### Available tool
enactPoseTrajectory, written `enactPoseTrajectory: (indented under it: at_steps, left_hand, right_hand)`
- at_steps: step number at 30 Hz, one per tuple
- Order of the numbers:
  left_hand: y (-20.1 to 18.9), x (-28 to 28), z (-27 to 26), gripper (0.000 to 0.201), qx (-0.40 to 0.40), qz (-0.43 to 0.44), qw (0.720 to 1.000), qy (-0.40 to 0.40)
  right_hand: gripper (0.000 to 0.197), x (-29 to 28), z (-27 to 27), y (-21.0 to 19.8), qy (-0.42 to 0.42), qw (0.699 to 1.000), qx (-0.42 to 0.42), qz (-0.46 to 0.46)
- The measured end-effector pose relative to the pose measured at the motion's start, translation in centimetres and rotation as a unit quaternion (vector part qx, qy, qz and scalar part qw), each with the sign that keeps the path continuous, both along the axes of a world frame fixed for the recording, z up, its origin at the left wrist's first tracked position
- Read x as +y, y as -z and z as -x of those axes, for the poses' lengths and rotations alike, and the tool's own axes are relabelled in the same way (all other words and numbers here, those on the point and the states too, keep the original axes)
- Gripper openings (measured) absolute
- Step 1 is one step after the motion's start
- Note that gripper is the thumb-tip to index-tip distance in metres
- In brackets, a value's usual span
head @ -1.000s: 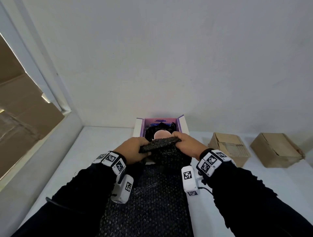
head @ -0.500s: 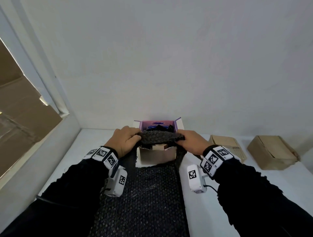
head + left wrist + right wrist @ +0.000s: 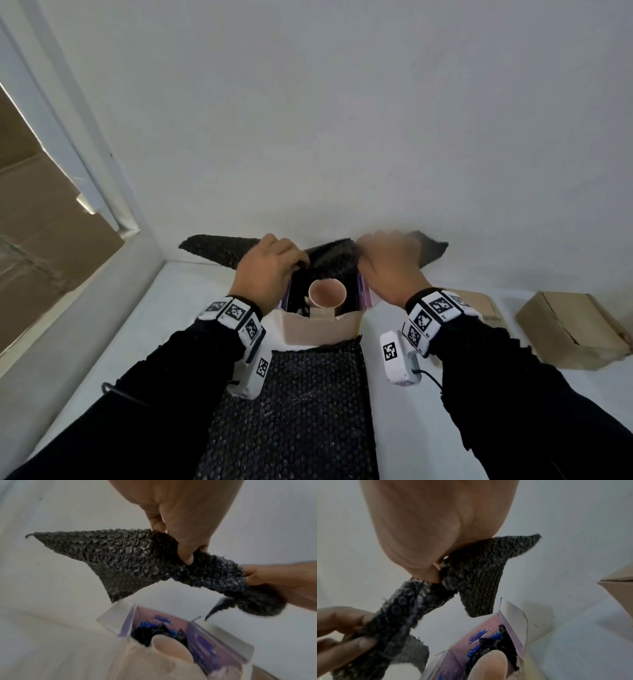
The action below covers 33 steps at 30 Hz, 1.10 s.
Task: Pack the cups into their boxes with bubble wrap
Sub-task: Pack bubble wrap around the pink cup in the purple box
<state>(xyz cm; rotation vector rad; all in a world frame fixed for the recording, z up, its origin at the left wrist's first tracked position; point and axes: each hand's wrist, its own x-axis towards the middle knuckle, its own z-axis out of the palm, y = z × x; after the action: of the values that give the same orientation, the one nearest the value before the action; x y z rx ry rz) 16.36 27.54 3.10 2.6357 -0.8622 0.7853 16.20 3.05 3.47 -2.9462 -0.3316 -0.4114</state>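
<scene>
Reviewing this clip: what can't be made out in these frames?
- Cup body: head view shows only its rim; the box front wall hides the rest.
- Right hand fingers: motion-blurred in the head view.
- Print on the box's inner wall: blurred in both wrist views.
- Brown cartons' contents: closed.

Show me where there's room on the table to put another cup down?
Bare table lies left of the open box, toward the window sill. Crowded: the bubble wrap sheet in front, two cardboard boxes on the right.
</scene>
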Motion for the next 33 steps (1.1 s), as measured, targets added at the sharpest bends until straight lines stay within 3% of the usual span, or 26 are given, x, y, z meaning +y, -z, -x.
enactPoseTrajectory:
  at_steps: [5, 7, 13, 15, 18, 23, 27, 30, 33]
  left_hand:
    - [5.3, -1.5, 0.0, 0.019, 0.135, -0.097, 0.986, -0.009]
    - [6.7, -2.0, -0.1, 0.014, 0.179, -0.124, 0.975, -0.053]
    - [7.3, -3.1, -1.5, 0.027, 0.245, -0.106, 0.945, -0.189]
    - [7.2, -3.5, -1.8, 0.033, 0.250, -0.118, 0.943, -0.186]
    - [7.9, -3.8, -2.2, 0.021, 0.241, -0.158, 0.947, -0.139]
    - [9.6, -3.3, -2.0, 0.063, 0.248, -0.120, 0.958, -0.074]
    - [8.5, -3.2, -1.5, 0.075, 0.294, -0.168, 0.939, -0.069]
    - [8.6, -3.0, -1.5, 0.060, 0.303, -0.191, 0.931, -0.074]
    - [8.8, -2.8, -1.1, 0.050, 0.293, -0.102, 0.949, -0.058]
  right_hand:
    - [0.025, 0.6, -1.4, 2.7, -0.095, 0.990, 0.041, 0.099]
    - [0.020, 1.1, -1.9, 4.0, -0.101, 0.984, 0.056, 0.138]
    - [0.019, 1.9, -3.4, 7.0, 0.007, 0.994, 0.060, 0.089]
    - [0.022, 2.1, -3.6, 7.7, 0.022, 0.993, 0.066, 0.095]
    - [0.023, 2.3, -3.8, 8.3, 0.024, 0.993, 0.064, 0.093]
    - [0.017, 1.8, -3.9, 8.4, 0.025, 0.995, 0.073, 0.060]
    - [0.015, 1.8, -3.7, 8.2, 0.012, 0.995, 0.082, 0.059]
    - [0.013, 1.9, -3.3, 7.7, 0.004, 0.995, 0.081, 0.062]
    - [0.010, 1.7, -2.8, 7.1, -0.029, 0.994, 0.083, 0.070]
